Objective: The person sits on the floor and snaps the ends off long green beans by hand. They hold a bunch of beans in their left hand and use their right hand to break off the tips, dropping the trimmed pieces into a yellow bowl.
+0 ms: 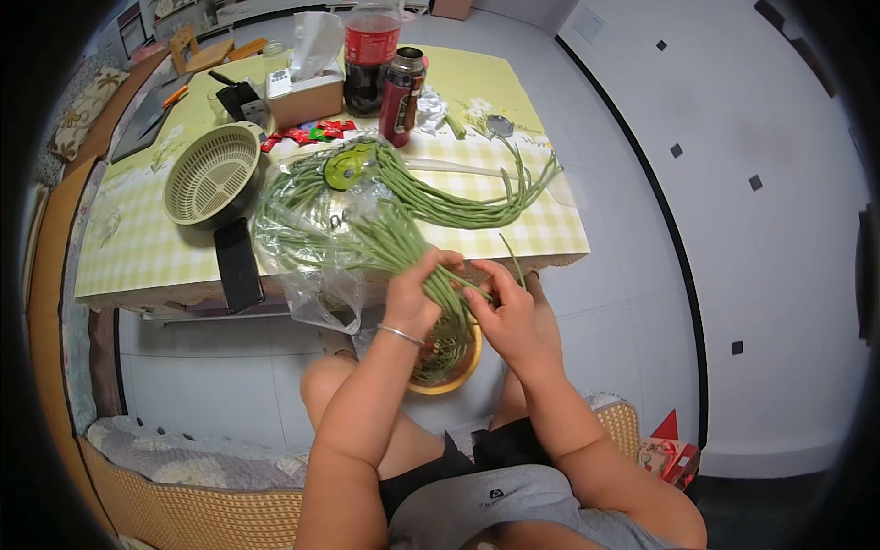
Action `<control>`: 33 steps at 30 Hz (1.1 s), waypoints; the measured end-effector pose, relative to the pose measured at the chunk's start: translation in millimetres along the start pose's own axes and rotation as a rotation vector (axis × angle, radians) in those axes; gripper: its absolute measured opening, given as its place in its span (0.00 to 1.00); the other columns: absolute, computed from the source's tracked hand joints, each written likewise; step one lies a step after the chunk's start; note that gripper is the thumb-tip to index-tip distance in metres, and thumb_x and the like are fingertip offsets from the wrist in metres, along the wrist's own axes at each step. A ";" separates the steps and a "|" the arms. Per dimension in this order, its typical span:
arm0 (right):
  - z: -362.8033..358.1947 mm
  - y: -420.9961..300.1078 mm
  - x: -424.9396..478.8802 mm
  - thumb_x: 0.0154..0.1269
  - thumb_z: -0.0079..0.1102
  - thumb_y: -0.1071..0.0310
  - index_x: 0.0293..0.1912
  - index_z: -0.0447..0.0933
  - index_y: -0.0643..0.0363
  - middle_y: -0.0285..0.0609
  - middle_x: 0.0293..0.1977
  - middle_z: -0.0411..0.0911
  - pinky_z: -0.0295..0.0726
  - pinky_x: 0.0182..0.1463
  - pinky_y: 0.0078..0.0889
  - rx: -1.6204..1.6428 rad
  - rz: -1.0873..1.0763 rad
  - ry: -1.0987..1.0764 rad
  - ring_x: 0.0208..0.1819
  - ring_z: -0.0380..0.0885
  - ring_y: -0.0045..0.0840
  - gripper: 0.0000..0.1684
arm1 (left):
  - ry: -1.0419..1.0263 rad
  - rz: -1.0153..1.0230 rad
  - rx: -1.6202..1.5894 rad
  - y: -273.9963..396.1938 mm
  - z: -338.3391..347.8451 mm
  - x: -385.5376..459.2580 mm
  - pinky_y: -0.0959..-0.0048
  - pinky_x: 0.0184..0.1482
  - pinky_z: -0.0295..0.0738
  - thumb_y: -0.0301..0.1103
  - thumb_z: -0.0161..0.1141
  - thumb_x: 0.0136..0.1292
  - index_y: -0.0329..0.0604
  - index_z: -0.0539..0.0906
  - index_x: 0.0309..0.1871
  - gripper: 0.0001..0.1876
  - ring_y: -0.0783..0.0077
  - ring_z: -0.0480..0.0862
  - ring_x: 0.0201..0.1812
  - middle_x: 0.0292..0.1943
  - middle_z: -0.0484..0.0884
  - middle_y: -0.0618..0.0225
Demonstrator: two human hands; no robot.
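Observation:
A bunch of long green beans [392,237] is gripped in my left hand [412,292], its near ends hanging down past the table edge. The fingertips of my right hand [505,309] pinch the end of one bean beside the bunch. Below both hands, a yellow-rimmed bin [473,357] on the floor contains thin green scraps. More long beans [467,210] lie curved across the table. A clear plastic bag [295,234] lies partly under and over the beans and droops off the table's front edge.
A colander [213,175] and a black smartphone [237,265] lie left of the bag; the phone overhangs the edge. Behind the beans stand a red vacuum flask [399,103], a cola bottle [364,75] and a tissue box [309,96]. Wrapped candies [302,136] lie in front.

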State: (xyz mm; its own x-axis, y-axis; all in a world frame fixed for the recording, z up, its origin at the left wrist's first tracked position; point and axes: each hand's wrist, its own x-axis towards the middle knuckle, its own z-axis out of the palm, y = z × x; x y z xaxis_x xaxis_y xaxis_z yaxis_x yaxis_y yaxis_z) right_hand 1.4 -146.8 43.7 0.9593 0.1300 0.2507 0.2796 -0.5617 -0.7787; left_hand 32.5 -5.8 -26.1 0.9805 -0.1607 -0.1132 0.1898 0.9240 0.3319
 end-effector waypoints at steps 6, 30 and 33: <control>-24.8 35.2 -17.8 0.64 0.61 0.71 0.42 0.80 0.65 0.35 0.34 0.81 0.73 0.41 0.18 0.213 0.152 -0.088 0.35 0.75 0.15 0.08 | 0.061 0.056 -0.245 22.1 10.0 -6.4 0.55 0.49 0.75 0.34 0.55 0.66 0.37 0.75 0.33 0.09 0.60 0.78 0.40 0.29 0.76 0.62; -97.9 147.5 -20.0 0.65 0.57 0.72 0.43 0.78 0.65 0.36 0.26 0.76 0.62 0.23 0.14 0.427 0.541 0.292 0.20 0.65 0.11 0.08 | -0.060 0.142 -0.354 38.8 -15.9 7.0 0.65 0.43 0.70 0.35 0.56 0.67 0.43 0.72 0.37 0.07 0.71 0.70 0.30 0.27 0.68 0.71; -111.4 162.4 -22.8 0.66 0.55 0.75 0.44 0.78 0.67 0.40 0.29 0.78 0.70 0.27 0.17 0.631 0.576 0.404 0.23 0.70 0.16 0.09 | -0.089 0.136 -0.350 36.7 -16.5 8.0 0.66 0.42 0.70 0.35 0.56 0.68 0.43 0.72 0.38 0.07 0.73 0.69 0.30 0.27 0.67 0.71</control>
State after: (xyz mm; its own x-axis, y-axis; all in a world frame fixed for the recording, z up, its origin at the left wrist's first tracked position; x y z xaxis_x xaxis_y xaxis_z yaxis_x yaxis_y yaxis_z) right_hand 20.5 -332.1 -24.5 0.9032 -0.3889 -0.1818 -0.1503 0.1102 -0.9825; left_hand 46.4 32.5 -30.3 0.9990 -0.0440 -0.0033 0.0440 0.9990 -0.0030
